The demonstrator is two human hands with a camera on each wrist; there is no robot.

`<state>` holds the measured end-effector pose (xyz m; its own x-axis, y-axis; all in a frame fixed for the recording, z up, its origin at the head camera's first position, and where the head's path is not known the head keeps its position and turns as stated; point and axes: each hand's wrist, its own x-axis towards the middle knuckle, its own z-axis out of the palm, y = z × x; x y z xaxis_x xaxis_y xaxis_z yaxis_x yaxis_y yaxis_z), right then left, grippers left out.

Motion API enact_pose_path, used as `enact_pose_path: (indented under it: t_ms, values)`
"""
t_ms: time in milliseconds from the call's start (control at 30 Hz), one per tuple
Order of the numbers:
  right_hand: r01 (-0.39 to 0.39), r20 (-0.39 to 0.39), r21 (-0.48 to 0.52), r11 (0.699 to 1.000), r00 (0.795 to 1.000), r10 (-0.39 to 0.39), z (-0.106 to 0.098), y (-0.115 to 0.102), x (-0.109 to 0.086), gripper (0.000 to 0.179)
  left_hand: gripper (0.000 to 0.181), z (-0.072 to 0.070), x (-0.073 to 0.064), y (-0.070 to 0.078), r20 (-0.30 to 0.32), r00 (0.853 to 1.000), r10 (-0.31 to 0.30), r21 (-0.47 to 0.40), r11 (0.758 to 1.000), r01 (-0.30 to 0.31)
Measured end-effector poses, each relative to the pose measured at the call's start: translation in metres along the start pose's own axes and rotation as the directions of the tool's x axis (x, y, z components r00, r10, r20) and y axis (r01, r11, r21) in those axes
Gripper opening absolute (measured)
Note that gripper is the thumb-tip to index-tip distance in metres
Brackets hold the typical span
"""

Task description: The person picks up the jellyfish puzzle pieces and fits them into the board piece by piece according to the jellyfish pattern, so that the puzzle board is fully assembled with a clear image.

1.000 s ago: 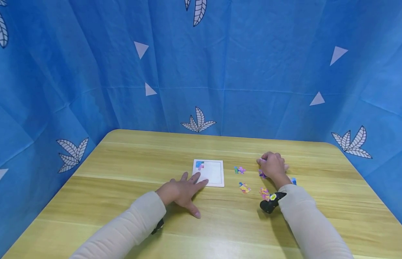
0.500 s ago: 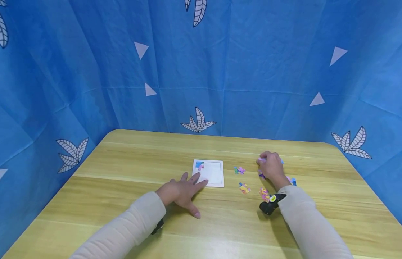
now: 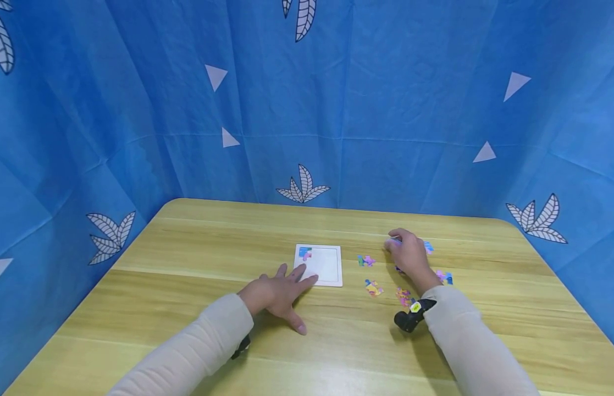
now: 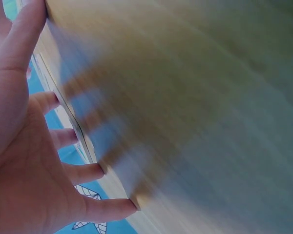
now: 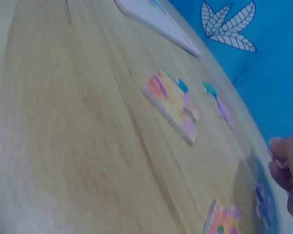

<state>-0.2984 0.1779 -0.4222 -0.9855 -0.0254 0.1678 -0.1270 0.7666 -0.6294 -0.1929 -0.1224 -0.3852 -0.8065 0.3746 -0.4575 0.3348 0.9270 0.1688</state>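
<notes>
My left hand (image 3: 281, 292) lies with spread, straight fingers, its fingertips resting on the near left part of a white puzzle tray (image 3: 331, 270). In the left wrist view, those fingers (image 4: 83, 173) reach down to the wooden surface and the tray's edge. A blue and pink puzzle piece (image 3: 305, 253) sits in the tray's far left corner. To the right, my right hand (image 3: 410, 256) pinches a pinkish puzzle piece (image 3: 396, 241) between thumb and fingers. In the right wrist view, only an edge of the held piece (image 5: 280, 164) shows; the rest is hidden by the fingers.
Several loose pieces lie around the right hand: a green and pink one (image 3: 366, 260), a yellow one (image 3: 373, 287), a pink and yellow one (image 3: 403, 296), a blue one (image 3: 428, 247). Behind the wooden table (image 3: 227, 231) hangs a blue curtain (image 3: 396, 99).
My right hand has shifted left and slightly away with the pinched piece, uncovering pieces on its right. The left hand and the tray stay put.
</notes>
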Motion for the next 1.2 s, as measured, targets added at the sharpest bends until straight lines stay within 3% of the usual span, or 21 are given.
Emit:
enact_pose_path:
  t_ms: [233,600,1200]
  values:
    - [0.016,0.013,-0.004,1.000,1.000,-0.016,0.004,-0.008,0.001,0.035,0.112,0.000,0.000,0.000,0.002,1.000,0.000,0.001,1.000,0.000]
    - [0.120,0.095,0.062,0.991,0.988,-0.126,0.012,-0.022,-0.001,0.034,0.112,-0.001,-0.001,0.000,0.002,1.000,0.003,-0.001,1.000,-0.003]
    - [0.090,0.142,0.134,0.987,0.984,-0.109,0.027,-0.046,-0.004,0.030,0.112,-0.002,-0.002,0.001,-0.002,1.000,0.004,-0.007,1.000,-0.004]
